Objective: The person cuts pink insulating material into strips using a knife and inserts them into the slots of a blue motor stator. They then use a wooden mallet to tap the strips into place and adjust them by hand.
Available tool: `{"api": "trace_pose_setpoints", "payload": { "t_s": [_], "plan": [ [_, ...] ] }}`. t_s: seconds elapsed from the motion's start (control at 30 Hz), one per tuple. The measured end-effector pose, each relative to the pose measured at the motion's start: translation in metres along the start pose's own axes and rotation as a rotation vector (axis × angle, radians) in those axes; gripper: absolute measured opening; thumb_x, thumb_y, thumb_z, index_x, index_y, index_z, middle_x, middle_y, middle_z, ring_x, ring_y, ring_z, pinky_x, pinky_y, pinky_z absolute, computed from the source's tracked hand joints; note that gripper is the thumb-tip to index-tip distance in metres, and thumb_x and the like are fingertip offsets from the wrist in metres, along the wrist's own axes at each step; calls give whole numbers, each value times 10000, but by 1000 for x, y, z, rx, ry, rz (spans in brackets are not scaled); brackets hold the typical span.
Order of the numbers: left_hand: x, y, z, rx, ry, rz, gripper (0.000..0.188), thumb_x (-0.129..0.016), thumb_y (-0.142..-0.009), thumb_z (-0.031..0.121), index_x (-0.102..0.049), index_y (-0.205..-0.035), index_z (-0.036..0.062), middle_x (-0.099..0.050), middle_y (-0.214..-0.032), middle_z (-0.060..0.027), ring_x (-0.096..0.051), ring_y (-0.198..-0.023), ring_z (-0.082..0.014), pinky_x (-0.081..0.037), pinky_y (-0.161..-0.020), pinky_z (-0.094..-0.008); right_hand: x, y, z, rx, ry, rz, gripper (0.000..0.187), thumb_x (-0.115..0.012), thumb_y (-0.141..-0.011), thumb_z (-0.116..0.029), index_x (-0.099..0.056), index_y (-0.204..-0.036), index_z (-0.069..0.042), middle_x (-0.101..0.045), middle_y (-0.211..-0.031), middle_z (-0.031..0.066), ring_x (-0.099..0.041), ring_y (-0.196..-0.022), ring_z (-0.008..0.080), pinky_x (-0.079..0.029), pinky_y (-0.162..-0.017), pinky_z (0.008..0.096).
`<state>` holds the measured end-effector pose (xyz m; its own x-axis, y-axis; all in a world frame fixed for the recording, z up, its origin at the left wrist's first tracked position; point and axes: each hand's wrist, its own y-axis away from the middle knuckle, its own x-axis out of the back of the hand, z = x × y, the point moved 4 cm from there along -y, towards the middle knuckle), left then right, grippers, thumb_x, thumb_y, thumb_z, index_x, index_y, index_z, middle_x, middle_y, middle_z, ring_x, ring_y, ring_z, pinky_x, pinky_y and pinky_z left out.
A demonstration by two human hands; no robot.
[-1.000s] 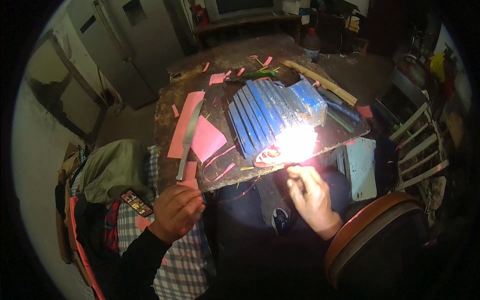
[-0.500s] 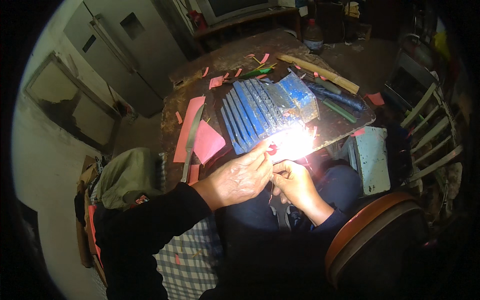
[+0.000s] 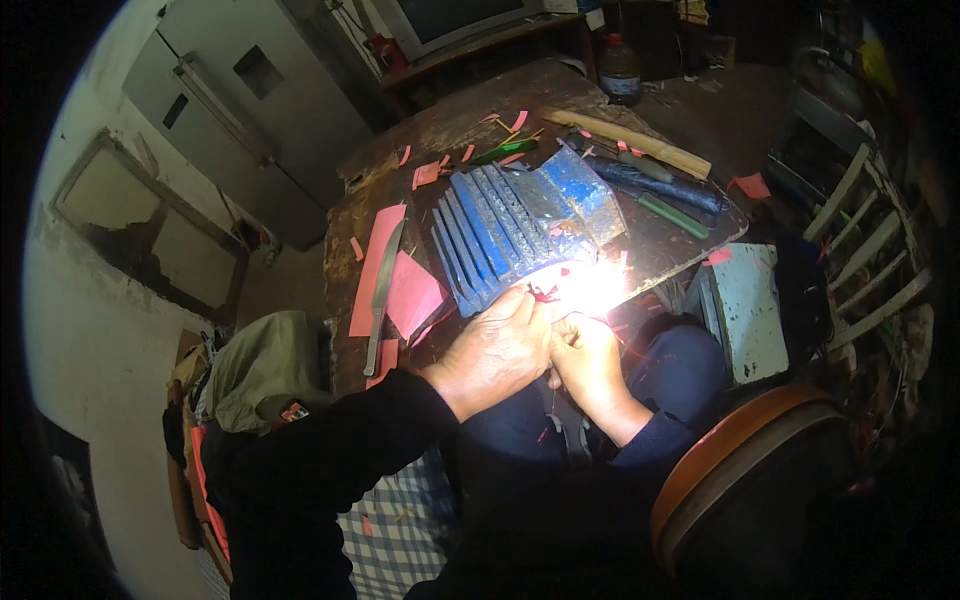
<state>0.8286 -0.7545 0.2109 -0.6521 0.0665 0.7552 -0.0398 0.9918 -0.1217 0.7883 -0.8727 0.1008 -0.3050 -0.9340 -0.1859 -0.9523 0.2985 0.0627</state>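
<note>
- The worktop [image 3: 470, 105], all dark and scuffed, carries pretty much everything.
- Blue ribbed piece [image 3: 510, 225] sits mid-worktop, its lower end reaching toward the near edge.
- Wooden stick [image 3: 640, 143] lies along the right edge.
- Knife [image 3: 383, 295] is by the left edge, handle toward the near-left corner.
- Left hand [image 3: 495, 355]: at the near edge, fingers curled in, tips by the blue piece. Can't tell if they've got anything pinched.
- Right hand [image 3: 590, 365]: right up against the left one, fingers bent, grip washed out by glare, so can't tell.
- Pink sheet [image 3: 412, 295]: between knife and blue piece.
- Red bit [image 3: 545, 294]: by the left fingertips, near edge, kinda blown out.
</note>
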Motion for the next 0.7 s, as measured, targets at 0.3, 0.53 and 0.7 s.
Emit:
{"api": "trace_pose_setpoints", "payload": {
  "t_s": [0.3,0.53,0.7],
  "plan": [
    [-14,-8,11,125,34,-81,285,-693,-895,270,-767,-934,-3,-672,-962,-137,-679,-1014,-332,-537,-1007,-462,5,0,0,-22,104,-9,205,-680,-1096,-68,-719,-915,20,-742,-728,75,-676,-532,127,-532,-509,296],
    [18,25,15,-15,-188,-171,457,-566,-1043,266,-773,-1267,-75,-757,-1226,-229,-685,-1325,-394,-354,-1356,-590,13,13,-3,-26,131,-47,249,-687,-1156,-169,-746,-1038,43,-753,-754,93,-675,-562,124,-538,-538,299],
    [23,34,14,-41,-122,-187,534,-592,-1024,280,-739,-1342,-123,-722,-1385,-279,-650,-1418,-436,-372,-1352,-592,9,11,-6,-25,97,-95,264,-632,-1195,-218,-741,-1100,3,-746,-777,68,-656,-559,111,-490,-496,273]
  ]
}}
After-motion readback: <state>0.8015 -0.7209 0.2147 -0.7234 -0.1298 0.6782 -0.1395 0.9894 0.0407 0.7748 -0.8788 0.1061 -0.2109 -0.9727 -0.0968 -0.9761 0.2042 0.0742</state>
